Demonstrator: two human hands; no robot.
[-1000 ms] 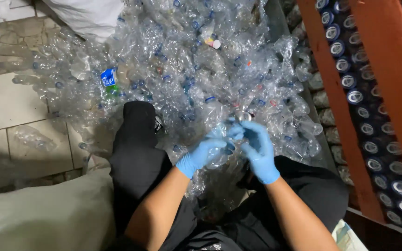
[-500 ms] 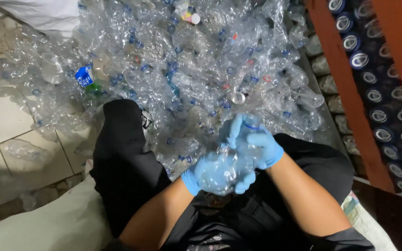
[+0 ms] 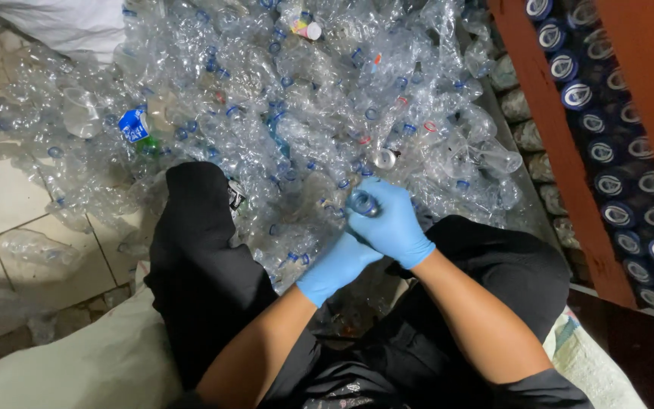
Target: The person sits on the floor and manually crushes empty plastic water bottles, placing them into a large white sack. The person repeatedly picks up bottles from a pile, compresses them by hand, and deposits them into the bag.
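From the head view I saw both gloved hands meeting just in front of the knees, at the near edge of the heap of crushed clear bottles spread over the tiled floor. The clear plastic bottle being worked sat right between them, not out in the heap: its mouth end showed at the top of the right hand, and the rest of its body ran down and toward the left hand, so I judged its long axis to lie roughly from upper right to lower left, though most of it was hidden by the gloves. The right hand was the nearer one to the neck; its grip was clenched round that end, fingers curled over it. The left hand lay just below and touching the right, and it seemed closed on the lower part of the bottle, but I could not tell for certain, since the palm faced away. A white sack lay by the left knee, and stacked cans filled the red rack on the right.
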